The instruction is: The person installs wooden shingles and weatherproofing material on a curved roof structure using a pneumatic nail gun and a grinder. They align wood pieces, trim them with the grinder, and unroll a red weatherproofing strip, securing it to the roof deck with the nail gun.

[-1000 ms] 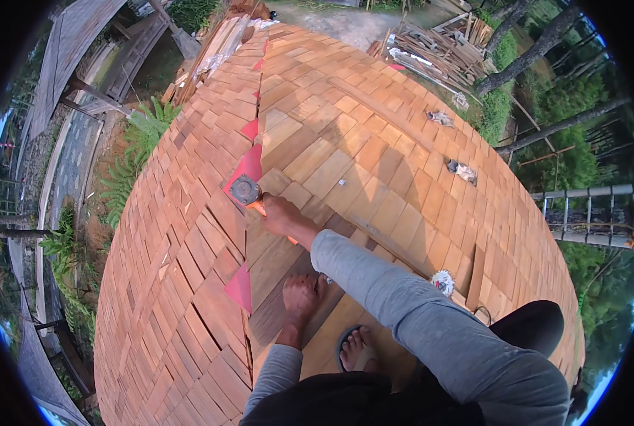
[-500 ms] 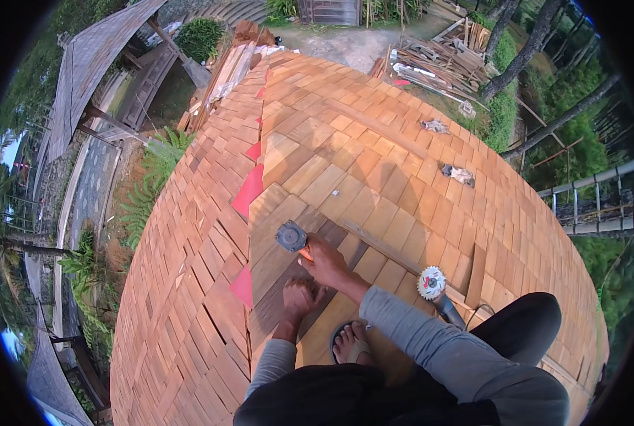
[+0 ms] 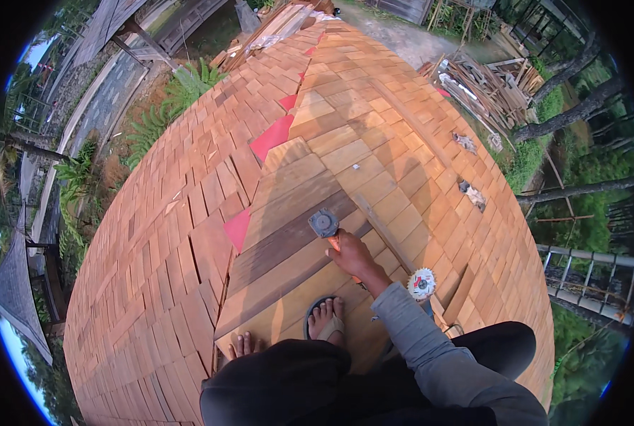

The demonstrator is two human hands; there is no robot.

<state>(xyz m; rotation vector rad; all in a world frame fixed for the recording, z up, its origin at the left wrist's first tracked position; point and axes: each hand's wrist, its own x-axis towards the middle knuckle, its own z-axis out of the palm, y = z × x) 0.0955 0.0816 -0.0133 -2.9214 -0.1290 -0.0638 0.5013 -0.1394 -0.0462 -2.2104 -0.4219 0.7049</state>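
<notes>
At left we find shingles [image 3: 154,284], then a red sheet [image 3: 237,231] exposed along the ridge. The left hand [image 3: 243,346] rests on the roof with fingers spread — its palm is largely hidden by the knee [image 3: 274,376], but it appears to grip nothing. Right of the foot [image 3: 325,321], we observe the right hand [image 3: 358,257] clenched around the tool's orange handle — the tool's [image 3: 324,223] grey head sits over dark boards [image 3: 288,240]. Further right: a round blade [image 3: 421,284], then a ladder [image 3: 590,284].

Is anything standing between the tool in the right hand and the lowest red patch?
Nothing visible does. Only wooden shingles lie between the orange-handled tool in the right hand and the lowest red patch; the left hand is below that path in the picture.
</notes>
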